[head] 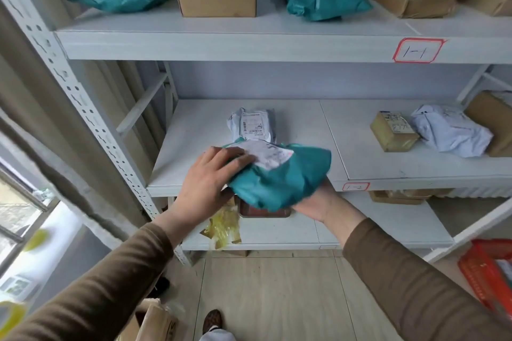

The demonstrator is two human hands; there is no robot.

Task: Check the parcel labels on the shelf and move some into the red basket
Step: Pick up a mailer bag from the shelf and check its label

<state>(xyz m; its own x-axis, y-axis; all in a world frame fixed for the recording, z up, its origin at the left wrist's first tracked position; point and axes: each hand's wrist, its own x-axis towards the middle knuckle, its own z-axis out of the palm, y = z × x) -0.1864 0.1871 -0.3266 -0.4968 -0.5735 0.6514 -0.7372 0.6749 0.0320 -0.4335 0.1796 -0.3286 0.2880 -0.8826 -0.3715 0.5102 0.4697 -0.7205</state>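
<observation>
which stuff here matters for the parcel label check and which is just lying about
Job: teal parcel held by left hand and right hand; white parcel behind it; red basket.
Lying about: yellow tape scrap; curtain.

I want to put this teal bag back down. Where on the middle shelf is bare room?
Bare board lies left of the white label-up mailer, and between it and the small tan box. The right end is crowded: tan box, crumpled white bag and brown carton sit close together.
</observation>
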